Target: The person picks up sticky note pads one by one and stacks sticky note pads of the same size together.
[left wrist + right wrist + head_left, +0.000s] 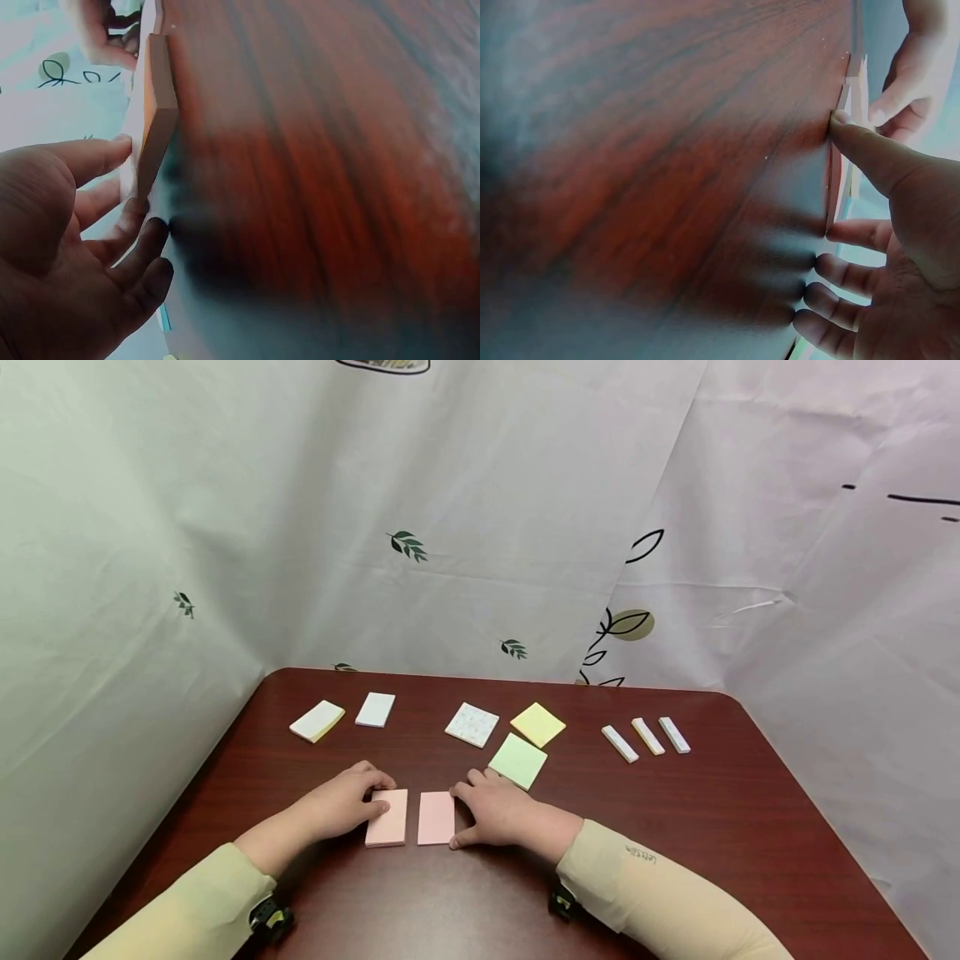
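My left hand (pixel 339 803) grips a peach sticky note pad (pixel 386 831) by its left side, the thumb lying on the top face. The left wrist view shows the thick edge of this peach pad (pixel 160 124) between thumb and fingers. Just to its right, a thinner pink sticky note pad (pixel 436 820) lies on the table, a narrow gap between the two. My right hand (pixel 501 810) holds the pink pad at its right side, thumb by the near corner and index finger by the far one. Its other fingertips (pixel 821 296) touch the tabletop.
Behind the hands lie a green pad (pixel 518 761), a yellow pad (pixel 538 724) and a patterned white pad (pixel 472 725). Two white pads, one yellow-edged (pixel 317 721) and one plain (pixel 376 709), lie back left. Three narrow strip pads (pixel 620 744) lie right on the dark red table (pixel 720 827).
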Motion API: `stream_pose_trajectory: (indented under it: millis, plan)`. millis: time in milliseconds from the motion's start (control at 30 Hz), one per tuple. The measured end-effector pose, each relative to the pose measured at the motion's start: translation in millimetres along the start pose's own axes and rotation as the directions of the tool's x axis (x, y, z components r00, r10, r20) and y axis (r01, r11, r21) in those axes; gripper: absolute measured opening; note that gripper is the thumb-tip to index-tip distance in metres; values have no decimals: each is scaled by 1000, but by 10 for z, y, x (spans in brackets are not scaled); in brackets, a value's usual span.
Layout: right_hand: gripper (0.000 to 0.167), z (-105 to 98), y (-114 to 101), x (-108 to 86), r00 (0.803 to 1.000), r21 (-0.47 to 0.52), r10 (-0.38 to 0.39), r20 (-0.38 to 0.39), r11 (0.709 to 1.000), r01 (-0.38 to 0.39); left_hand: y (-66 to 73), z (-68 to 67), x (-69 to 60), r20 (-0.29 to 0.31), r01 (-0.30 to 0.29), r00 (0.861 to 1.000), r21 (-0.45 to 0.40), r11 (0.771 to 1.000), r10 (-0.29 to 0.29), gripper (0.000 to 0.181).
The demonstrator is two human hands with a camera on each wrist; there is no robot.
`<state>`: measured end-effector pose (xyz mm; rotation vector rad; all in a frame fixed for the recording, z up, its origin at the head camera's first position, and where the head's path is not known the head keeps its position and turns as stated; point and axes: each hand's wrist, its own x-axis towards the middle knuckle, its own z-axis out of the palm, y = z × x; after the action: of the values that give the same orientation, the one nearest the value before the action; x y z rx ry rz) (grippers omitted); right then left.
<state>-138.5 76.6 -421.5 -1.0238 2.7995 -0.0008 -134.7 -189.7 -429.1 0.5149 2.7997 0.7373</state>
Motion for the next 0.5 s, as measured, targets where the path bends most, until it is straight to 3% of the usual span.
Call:
stream_pose_trajectory:
  millis: [300, 500]
  plan:
    - [71, 1, 5, 7, 1000, 1, 2, 2, 1000, -2, 11, -12, -1, 1, -16, 1000, 57, 998, 16, 19]
    - [71, 2, 11, 7, 1000, 6, 0, -1, 1000, 0, 26, -40, -29, 31, -41, 999, 163, 986, 36, 39]
